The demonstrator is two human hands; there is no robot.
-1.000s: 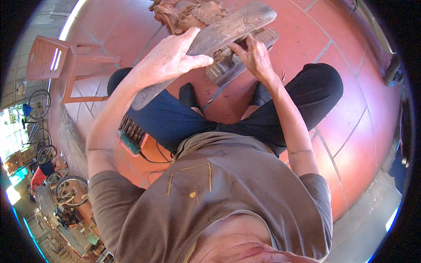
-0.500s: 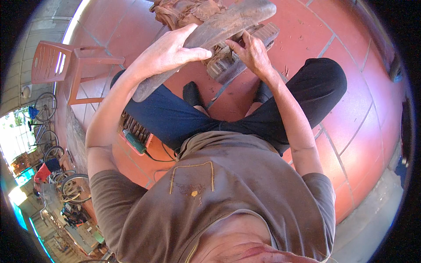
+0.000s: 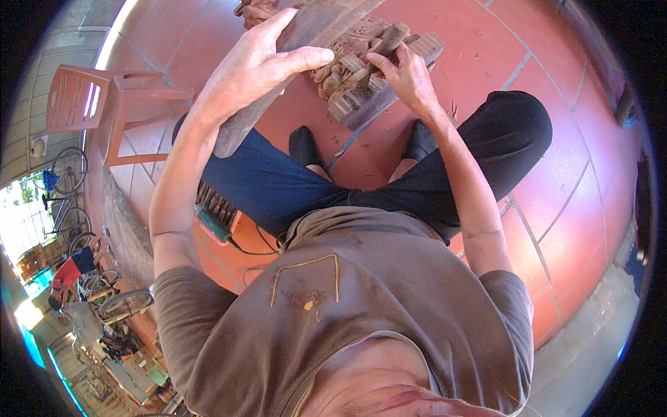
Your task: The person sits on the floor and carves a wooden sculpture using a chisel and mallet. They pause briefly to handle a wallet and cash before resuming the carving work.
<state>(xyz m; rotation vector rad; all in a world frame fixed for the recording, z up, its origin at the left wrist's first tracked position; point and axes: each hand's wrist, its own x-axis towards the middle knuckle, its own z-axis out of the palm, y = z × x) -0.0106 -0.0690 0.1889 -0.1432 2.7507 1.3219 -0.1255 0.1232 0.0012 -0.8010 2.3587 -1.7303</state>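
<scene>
A long, worn wooden plank (image 3: pixel 316 28) slants from over my left thigh to the top edge, which cuts off its far end. My left hand (image 3: pixel 253 73) grips it, thumb and fingers spread across its width. Between my feet and a little ahead lies a carved wooden piece (image 3: pixel 347 66) with knobbly relief and a ribbed rim. Over this carving my right hand (image 3: pixel 410 76) pinches a short wooden-handled tool (image 3: pixel 390 39) between thumb and fingers. The tool's lower end is hard to make out against the carving.
More carved wood (image 3: pixel 258 12) lies beyond the plank. A plastic chair (image 3: pixel 114 104) stands at the left. Beside my left thigh, a green power tool (image 3: pixel 214 224) with a cord rests near a row of slim tools (image 3: pixel 217 201). Bicycles (image 3: pixel 69 194) stand farther left. Wood chips dot the tiled floor.
The plank and my left hand have shifted up and to the left, uncovering more of the carving. The wooden handle at my right hand now shows clearly.
</scene>
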